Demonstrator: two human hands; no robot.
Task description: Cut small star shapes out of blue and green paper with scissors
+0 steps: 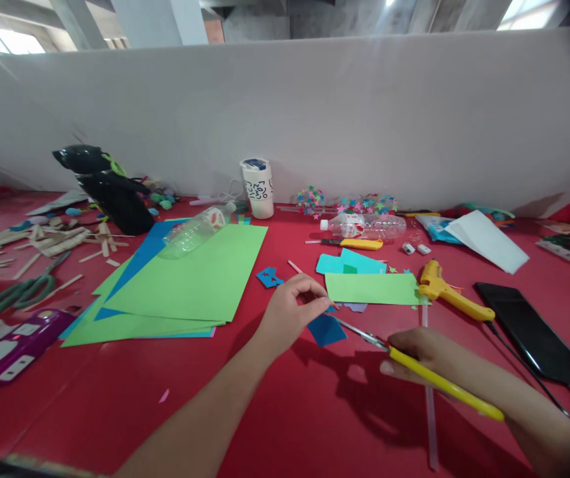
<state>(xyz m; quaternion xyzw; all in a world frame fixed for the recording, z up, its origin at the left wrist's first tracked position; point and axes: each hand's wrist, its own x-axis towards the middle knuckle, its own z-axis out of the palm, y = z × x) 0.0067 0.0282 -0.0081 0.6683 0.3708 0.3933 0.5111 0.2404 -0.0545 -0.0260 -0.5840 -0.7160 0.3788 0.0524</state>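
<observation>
My left hand (292, 312) is closed in a pinch at the upper corner of a small dark blue paper piece (327, 332). Something thin with a reddish tip shows by its fingertips, too small to name. My right hand (421, 355) grips a yellow-handled tool (446, 385) whose slim metal end reaches to the blue paper by the left fingertips; its exact kind is unclear. Another cut blue paper scrap (269, 277) lies just left of the left hand. Beyond both hands rests a light green paper strip (371, 289), with turquoise paper (357, 261) behind it.
Green and blue sheets (190, 279) lie left under a plastic bottle (198, 232). A yellow glue gun (451, 289) and black phone (536, 332) are right. Behind stand a white tumbler (259, 189), another bottle (369, 226) and a yellow utility knife (364, 243). Scissors (28, 292) lie far left.
</observation>
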